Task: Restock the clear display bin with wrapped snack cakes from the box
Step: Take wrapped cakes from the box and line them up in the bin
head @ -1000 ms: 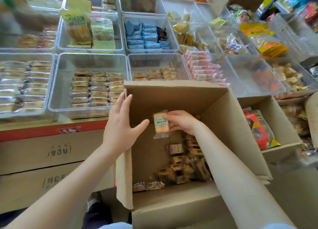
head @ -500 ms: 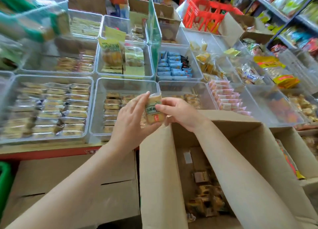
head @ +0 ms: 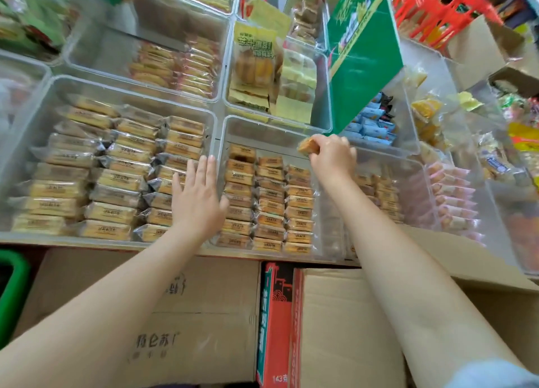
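A clear display bin in the middle holds three rows of wrapped snack cakes. My right hand pinches one wrapped snack cake over the far right part of that bin, above the back of the right row. My left hand is flat with straight fingers over the divide between this bin and the bin to its left, holding nothing. The brown cardboard box stands below at the lower right; its inside is out of sight.
A larger clear bin of wrapped cakes sits at the left. More clear bins of snacks fill the back and right. A green carton flap leans over the bins behind my right hand. Closed cardboard cartons lie below the shelf edge.
My right hand carried the wrapped cake from the box up and forward to over the bin. My left hand let go of the cake and spread flat at the bin's left wall.
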The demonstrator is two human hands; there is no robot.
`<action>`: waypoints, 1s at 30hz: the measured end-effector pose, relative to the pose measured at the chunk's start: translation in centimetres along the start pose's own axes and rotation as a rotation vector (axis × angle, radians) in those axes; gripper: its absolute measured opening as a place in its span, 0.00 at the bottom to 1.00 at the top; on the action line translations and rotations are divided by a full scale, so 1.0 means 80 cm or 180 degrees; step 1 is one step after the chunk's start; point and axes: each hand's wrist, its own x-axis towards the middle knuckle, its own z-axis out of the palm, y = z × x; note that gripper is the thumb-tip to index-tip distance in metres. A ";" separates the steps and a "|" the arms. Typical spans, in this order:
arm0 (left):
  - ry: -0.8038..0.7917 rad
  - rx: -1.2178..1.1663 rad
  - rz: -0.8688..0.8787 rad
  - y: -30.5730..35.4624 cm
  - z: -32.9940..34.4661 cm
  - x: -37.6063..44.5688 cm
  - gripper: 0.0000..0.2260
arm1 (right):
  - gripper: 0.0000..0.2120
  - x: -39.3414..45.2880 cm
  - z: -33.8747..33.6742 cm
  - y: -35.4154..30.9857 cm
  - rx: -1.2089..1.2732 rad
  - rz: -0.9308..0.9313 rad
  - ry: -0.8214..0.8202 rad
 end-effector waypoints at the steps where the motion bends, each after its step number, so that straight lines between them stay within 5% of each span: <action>1: 0.0065 0.0054 -0.0043 0.003 0.000 0.007 0.35 | 0.10 0.011 0.012 -0.002 -0.0143 0.0053 -0.0033; 18: 0.0126 -0.0286 -0.0225 0.008 0.003 0.035 0.38 | 0.15 0.040 0.096 -0.030 -0.2162 -0.0749 -0.0848; 26: 0.0119 -0.0274 -0.0252 0.008 0.005 0.036 0.38 | 0.14 0.046 0.095 -0.027 -0.2015 -0.1110 -0.0842; 30: 0.0098 -0.0272 -0.0257 0.009 0.004 0.036 0.39 | 0.10 0.033 0.109 -0.029 -0.1448 -0.0765 -0.0722</action>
